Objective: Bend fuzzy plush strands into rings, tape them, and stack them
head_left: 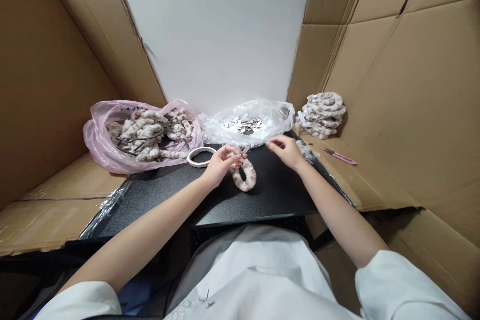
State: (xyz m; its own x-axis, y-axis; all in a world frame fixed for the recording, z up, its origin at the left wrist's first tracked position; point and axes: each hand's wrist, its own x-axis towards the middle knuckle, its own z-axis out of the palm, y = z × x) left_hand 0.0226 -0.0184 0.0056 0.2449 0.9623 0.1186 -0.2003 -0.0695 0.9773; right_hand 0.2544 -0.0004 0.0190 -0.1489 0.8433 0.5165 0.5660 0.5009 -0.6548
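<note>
My left hand (220,164) pinches a fluffy cream-and-brown ring (252,180) at its upper edge, and the ring hangs over the black table top. A small pale, flat strip (246,149) sticks out by those fingertips; what it is attached to is hidden. My right hand (287,152) is apart from the ring, to its right, with thumb and fingers drawn together. Anything between those fingertips is too small to make out. A roll of whitish tape (201,157) lies on its side just left of my left hand.
A pink plastic bag (108,152) holds fluffy pieces and dark bands at left. Behind my hands, a clear bag (213,130) contains many small metallic pieces. Fluffy rings (325,115) are stacked at right, near pink-handled snips (343,157). Cardboard walls (412,100) flank the black table (157,205).
</note>
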